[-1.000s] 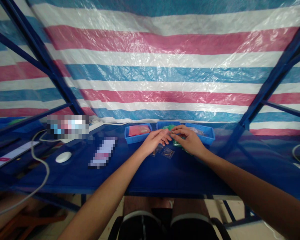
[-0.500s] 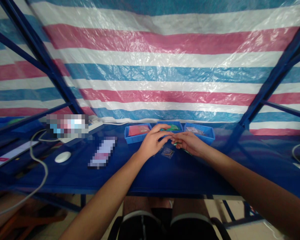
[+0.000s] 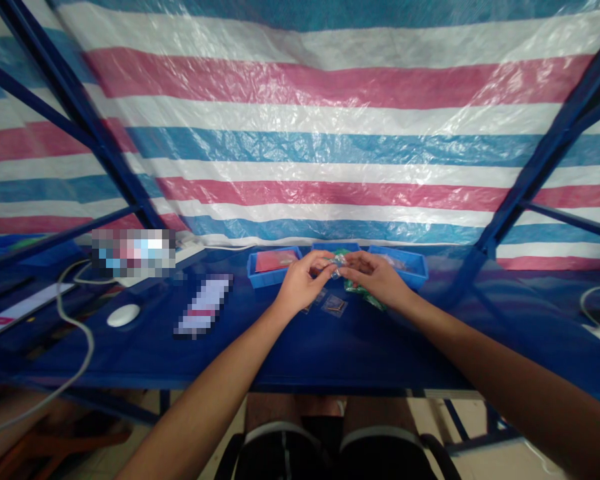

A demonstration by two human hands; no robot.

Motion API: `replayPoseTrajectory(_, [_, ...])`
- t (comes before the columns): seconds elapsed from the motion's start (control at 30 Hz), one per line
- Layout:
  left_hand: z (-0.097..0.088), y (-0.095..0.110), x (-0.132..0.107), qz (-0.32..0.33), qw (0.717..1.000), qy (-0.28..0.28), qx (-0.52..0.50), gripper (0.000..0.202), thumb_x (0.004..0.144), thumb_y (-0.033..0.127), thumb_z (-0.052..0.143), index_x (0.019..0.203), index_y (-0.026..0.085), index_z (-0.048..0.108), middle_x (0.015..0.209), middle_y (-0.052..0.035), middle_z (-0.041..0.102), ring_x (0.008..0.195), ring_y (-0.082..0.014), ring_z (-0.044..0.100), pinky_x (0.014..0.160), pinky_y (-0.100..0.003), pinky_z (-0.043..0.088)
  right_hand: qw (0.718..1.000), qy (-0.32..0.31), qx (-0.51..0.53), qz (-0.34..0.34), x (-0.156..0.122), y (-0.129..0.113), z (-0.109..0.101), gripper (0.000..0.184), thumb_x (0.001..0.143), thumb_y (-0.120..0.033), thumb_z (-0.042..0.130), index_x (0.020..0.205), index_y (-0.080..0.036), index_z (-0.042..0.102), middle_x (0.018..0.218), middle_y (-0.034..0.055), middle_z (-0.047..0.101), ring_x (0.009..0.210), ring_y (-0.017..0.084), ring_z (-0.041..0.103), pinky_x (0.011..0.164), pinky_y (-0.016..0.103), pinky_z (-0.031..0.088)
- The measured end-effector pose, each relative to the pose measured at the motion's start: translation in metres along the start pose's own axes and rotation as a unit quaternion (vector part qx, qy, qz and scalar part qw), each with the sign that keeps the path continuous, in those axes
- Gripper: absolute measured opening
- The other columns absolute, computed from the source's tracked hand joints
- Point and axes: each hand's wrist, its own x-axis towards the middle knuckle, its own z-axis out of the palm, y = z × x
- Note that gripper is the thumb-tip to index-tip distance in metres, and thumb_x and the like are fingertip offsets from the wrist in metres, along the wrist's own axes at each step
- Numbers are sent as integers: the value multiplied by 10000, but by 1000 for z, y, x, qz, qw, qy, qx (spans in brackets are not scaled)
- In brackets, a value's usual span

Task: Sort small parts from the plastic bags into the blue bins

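Note:
My left hand (image 3: 305, 277) and my right hand (image 3: 375, 275) meet over the blue table, fingertips pinching a small clear plastic bag (image 3: 337, 265) between them. What the bag contains is too small to make out. Below the hands lies a small clear packet (image 3: 335, 305) with something brownish-gold in it. Another clear packet shows partly behind my left hand. Under my right hand there is green packaging (image 3: 365, 293), partly covered by the fingers.
Behind the hands stand a left blue tray (image 3: 253, 270) with pink-red packets, a middle blue tray (image 3: 347, 247) with green ones, and a right blue tray (image 3: 420, 267). To the left lie a blurred phone-like object (image 3: 205, 303), a white mouse (image 3: 123, 315) and a white cable (image 3: 87, 340).
My hands have closed in on each other, and a clear plastic bag now shows between the fingertips. The green packaging lies more exposed under my right hand.

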Motion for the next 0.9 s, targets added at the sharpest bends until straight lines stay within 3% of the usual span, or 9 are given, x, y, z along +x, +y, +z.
replayPoseTrajectory(0.1, [0,-4,0,-1,1000,-28,2,436,1016,435,688,1389,216,631,1026,-58,807,914,-205,770,846,-315,588,1000,-10,1,-5,2,2,-1,395,774,-495,919,1054,-255,778,975,51,796,835,215,714,696,332,559])
replayPoseTrajectory(0.23, [-5,-4,0,43,994,-50,91,369,1033,439,662,1322,212,691,1114,-92,799,1013,-232,761,921,-365,581,991,74,-97,-53,8,-1,-21,295,875,-481,809,1066,-258,785,963,62,782,827,242,701,700,368,543])
replayPoseTrajectory(0.3, [-8,-3,-1,88,983,-98,130,315,1017,442,688,1215,208,757,1157,-112,783,1092,-254,743,996,-400,564,950,142,-247,-124,12,-4,-40,253,947,-433,713,1096,-247,798,965,77,748,819,253,674,772,420,554])
replayPoseTrajectory(0.37, [-8,-2,-3,118,970,-149,149,325,970,475,749,1161,216,797,1217,-126,761,1169,-275,716,1072,-432,535,885,188,-385,-185,15,-3,-59,269,993,-361,613,1139,-232,799,1013,113,714,883,290,658,873,485,553])
replayPoseTrajectory(0.43, [-7,-3,-5,129,962,-184,155,413,871,530,847,1161,237,817,1269,-132,741,1211,-295,694,1113,-454,509,828,208,-480,-202,19,2,-74,255,974,-337,620,1105,-214,800,1015,148,691,995,352,638,966,547,527])
replayPoseTrajectory(0.5, [-5,-6,-8,129,956,-208,160,514,753,565,931,1157,263,832,1280,-125,734,1223,-309,677,1130,-471,487,805,196,-524,-195,21,9,-80,249,963,-380,656,1079,-207,793,996,154,688,1002,370,628,980,567,516])
replayPoseTrajectory(0.57, [-3,-10,-9,118,957,-212,157,496,698,555,969,1094,280,849,1253,-110,741,1218,-307,668,1131,-476,470,806,175,-528,-202,22,13,-77,262,978,-429,665,1073,-213,777,979,144,697,990,363,633,978,561,516])
replayPoseTrajectory(0.7, [-2,-11,-8,90,967,-196,139,248,763,475,947,888,281,858,1184,-82,757,1154,-269,694,1091,-446,482,828,122,-486,-251,15,7,-52,235,1035,-428,616,1110,-238,734,976,108,711,1006,341,647,988,545,508])
replayPoseTrajectory(0.9, [-4,-9,-5,64,962,-248,91,171,915,316,810,1055,228,853,1071,-87,773,867,-185,744,838,-311,579,890,49,-378,-251,-1,2,-16,162,1048,-376,615,1104,-253,704,988,83,705,951,288,671,844,451,555])
